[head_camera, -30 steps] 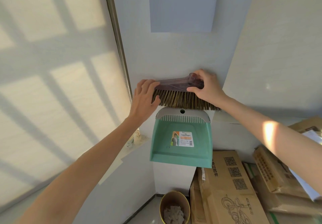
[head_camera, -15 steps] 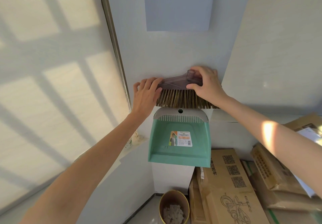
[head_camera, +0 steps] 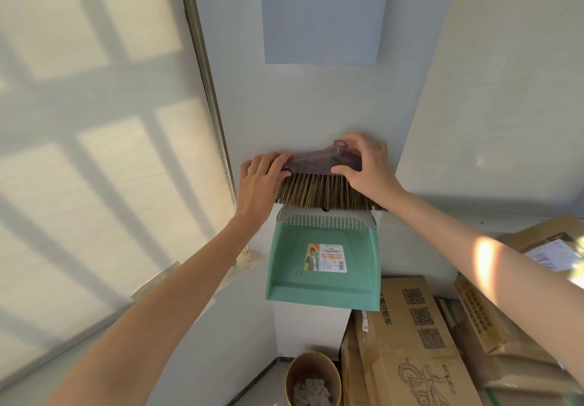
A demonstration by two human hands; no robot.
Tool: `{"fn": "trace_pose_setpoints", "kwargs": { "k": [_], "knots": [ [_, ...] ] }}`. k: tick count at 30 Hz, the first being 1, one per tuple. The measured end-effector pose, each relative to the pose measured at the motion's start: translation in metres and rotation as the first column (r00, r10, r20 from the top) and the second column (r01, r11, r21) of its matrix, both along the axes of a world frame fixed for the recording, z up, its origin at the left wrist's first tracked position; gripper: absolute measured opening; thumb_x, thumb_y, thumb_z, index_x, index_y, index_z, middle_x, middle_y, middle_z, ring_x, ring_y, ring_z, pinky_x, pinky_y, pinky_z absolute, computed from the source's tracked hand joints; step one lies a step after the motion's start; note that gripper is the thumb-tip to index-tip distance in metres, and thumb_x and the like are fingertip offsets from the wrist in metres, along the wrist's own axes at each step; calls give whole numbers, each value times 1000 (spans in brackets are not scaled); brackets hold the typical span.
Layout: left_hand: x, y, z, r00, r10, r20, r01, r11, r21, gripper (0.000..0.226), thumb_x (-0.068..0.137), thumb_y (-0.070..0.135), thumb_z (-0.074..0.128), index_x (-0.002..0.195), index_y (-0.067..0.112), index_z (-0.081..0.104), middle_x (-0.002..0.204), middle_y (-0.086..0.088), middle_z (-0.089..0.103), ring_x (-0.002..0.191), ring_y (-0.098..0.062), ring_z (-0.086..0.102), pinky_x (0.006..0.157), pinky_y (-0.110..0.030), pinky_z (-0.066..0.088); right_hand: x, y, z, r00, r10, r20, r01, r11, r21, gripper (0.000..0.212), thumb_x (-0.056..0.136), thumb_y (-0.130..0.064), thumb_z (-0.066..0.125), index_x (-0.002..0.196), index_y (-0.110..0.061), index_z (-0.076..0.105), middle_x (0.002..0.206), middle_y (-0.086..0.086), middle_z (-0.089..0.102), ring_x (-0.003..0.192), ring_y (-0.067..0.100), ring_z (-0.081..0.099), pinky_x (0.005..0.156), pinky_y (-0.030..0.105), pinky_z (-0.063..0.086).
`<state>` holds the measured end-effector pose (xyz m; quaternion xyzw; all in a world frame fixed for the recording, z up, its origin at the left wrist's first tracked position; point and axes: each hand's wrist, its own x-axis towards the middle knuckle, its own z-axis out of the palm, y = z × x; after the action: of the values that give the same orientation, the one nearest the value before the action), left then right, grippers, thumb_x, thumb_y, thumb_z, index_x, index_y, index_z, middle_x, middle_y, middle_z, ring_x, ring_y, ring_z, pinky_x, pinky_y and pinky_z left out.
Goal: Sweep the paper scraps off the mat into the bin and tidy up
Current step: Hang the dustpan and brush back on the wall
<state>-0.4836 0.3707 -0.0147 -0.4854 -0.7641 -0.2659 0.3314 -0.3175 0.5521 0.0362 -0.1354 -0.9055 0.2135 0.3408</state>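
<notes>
- Both hands are up at the wall (head_camera: 252, 105), mid-frame, with the brush (head_camera: 311, 165) held flat against it between them.
- The left hand (head_camera: 257, 184) takes the left end. Its fingers (head_camera: 271, 162) curl over the tip of the clear smoky plastic back in a narrow grip, and the palm sits against the outer bristles (head_camera: 316, 192).
- The right hand (head_camera: 368, 168) takes the right end. The thumb (head_camera: 343, 170) is tucked under the plastic back where the bristles start, and the fingers wrap over the top just beside the round handle socket (head_camera: 339, 149). It is a closed pinch on the brush.
- The bristles point down, and their tips overlap the grey top edge of the green dustpan (head_camera: 325, 279).
- The dustpan hangs flat on the wall directly below the brush, open side toward the camera and sticker label in the middle.
- At the lower centre of the frame, the round bin (head_camera: 292, 371) stands on the floor in the corner with paper scraps (head_camera: 311, 390) piled inside.
- Cardboard boxes (head_camera: 410, 342) are stacked at lower right, just beside the bin and crowding under the right forearm.
- At top centre, a pale sheet of paper (head_camera: 322, 13) is fixed to the wall above the brush.
- The left half of the frame is a sunlit blind (head_camera: 94, 152), striped with window-bar shadows.
</notes>
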Motion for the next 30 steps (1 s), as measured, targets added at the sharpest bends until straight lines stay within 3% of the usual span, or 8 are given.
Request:
{"fn": "trace_pose_setpoints", "kwargs": {
  "k": [8, 30],
  "knots": [
    [-1, 8, -7, 999, 25, 36, -25, 1000, -3, 33, 99, 25, 51, 130, 15, 56, 124, -8, 58, 113, -28, 49, 95, -42, 40, 0, 7, -12, 997, -69, -22, 72, 933, 353, 51, 85, -43, 67, 126, -15, 54, 120, 4, 58, 113, 23, 48, 92, 33, 27],
    [4, 6, -16, 996, 68, 58, -68, 998, -9, 36, 102, 26, 45, 136, 15, 50, 126, -7, 58, 113, -28, 49, 99, -45, 38, 6, 13, -29, 999, -27, -41, 40, 925, 377, 70, 82, -50, 67, 140, -18, 46, 121, 3, 58, 112, 23, 50, 94, 35, 28]
  ]
}}
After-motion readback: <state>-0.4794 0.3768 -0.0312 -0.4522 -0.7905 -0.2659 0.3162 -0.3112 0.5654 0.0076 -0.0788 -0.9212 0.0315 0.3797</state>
